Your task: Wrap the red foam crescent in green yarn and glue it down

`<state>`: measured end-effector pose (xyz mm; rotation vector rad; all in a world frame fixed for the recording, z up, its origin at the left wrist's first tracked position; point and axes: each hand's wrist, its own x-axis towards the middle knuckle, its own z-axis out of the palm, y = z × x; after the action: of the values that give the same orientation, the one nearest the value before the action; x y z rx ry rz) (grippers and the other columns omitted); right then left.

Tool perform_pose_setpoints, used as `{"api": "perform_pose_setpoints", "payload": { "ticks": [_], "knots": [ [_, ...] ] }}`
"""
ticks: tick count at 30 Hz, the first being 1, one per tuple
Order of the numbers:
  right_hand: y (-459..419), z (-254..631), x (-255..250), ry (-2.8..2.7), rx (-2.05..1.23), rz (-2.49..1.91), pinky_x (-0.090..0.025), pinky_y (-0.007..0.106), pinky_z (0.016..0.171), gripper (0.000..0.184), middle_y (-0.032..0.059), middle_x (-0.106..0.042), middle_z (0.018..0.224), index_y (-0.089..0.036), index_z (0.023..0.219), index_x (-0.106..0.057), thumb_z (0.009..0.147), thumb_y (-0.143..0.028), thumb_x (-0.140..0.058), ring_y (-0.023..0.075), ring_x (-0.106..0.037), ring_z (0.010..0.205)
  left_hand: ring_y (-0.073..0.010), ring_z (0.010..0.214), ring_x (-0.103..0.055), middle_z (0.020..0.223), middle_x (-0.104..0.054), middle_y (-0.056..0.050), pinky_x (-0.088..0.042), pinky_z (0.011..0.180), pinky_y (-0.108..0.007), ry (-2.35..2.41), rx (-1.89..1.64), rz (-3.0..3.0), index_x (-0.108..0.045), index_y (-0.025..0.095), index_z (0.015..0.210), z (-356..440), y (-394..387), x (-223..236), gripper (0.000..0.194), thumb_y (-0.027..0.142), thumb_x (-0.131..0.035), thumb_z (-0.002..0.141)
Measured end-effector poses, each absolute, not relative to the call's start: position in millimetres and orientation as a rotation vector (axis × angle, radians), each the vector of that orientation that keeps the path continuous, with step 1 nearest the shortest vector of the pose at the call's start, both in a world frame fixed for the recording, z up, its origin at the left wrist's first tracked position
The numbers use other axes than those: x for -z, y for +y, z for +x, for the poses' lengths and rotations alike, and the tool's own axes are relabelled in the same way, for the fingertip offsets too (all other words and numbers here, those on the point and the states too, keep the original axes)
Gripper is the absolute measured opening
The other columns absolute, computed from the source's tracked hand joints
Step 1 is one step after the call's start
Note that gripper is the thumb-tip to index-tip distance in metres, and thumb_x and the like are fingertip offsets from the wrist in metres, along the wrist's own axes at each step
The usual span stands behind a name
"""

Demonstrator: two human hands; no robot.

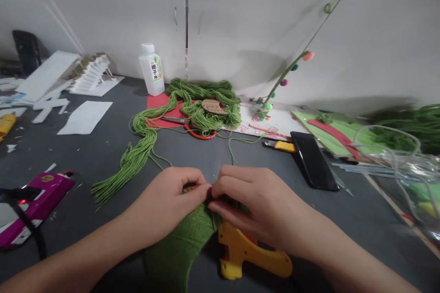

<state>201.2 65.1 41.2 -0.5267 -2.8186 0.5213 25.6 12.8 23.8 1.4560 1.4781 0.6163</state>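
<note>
Fingers of left hand (170, 203): pinching upper end of green yarn-wrapped piece (182, 249) | right hand (256, 194): bunched close beside, cannot tell if gripping | piece's place: low centre, left of yellow gun-shaped tool (259, 256) | beyond: green yarn (206, 121), scissors (202, 136)

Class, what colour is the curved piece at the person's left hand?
Green; the curved piece shows best in the head view.

I see the left hand (175, 203) and right hand (249, 197) meeting at a green yarn-wrapped piece (180, 247) beside a yellow tool (257, 255).
</note>
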Motion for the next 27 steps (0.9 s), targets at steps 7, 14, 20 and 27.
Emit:
{"api": "perform_pose_setpoints", "payload": {
  "ticks": [7, 14, 20, 27],
  "knots": [
    [71.2, 204.7, -44.3, -2.798, -0.808, -0.488, -0.031, 0.019, 0.058, 0.011, -0.0044, -0.049, 0.073, -0.018, 0.077, -0.051, 0.085, -0.022, -0.059, 0.0073, -0.044, 0.063, -0.0128, 0.063, -0.046, 0.064, -0.05, 0.005, -0.037, 0.06, -0.022, 1.147, -0.537, 1.184, -0.06, 0.018, 0.07, 21.2, 14.8, -22.3, 0.016, 0.028, -0.049, 0.077],
    [68.6, 204.8, -45.3, -2.775, -1.016, -0.694, -0.028, 0.019, 0.053, 0.016, -0.0067, -0.05, 0.066, -0.017, 0.071, -0.052, 0.081, -0.023, -0.062, 0.0061, -0.041, 0.058, -0.0154, 0.082, -0.054, 0.08, -0.062, 0.005, -0.039, 0.074, -0.022, 1.025, -0.5, 1.281, -0.066, 0.02, 0.083, 21.2, 14.0, -28.2, 0.017, 0.021, -0.067, 0.067],
    [79.6, 209.2, -48.4, -2.742, -1.388, -0.683, -0.031, 0.016, 0.052, 0.007, -0.0076, -0.049, 0.067, -0.017, 0.075, -0.057, 0.078, -0.018, -0.064, 0.0057, -0.04, 0.058, -0.0147, 0.074, -0.05, 0.073, -0.056, 0.005, -0.037, 0.067, -0.022, 1.148, -0.382, 1.345, -0.066, 0.017, 0.081, 22.1, 13.6, -23.9, 0.015, 0.027, -0.064, 0.07],
    [84.0, 214.1, -49.9, -2.76, -1.221, -0.546, -0.036, 0.017, 0.066, 0.009, -0.0037, -0.047, 0.077, -0.016, 0.08, -0.064, 0.079, -0.007, -0.062, 0.0074, -0.047, 0.074, -0.0112, 0.064, -0.046, 0.065, -0.051, 0.006, -0.034, 0.058, -0.02, 1.19, -0.301, 1.394, -0.066, 0.017, 0.077, 23.0, 10.1, -26.0, 0.014, 0.028, -0.059, 0.072]
  ]
}}
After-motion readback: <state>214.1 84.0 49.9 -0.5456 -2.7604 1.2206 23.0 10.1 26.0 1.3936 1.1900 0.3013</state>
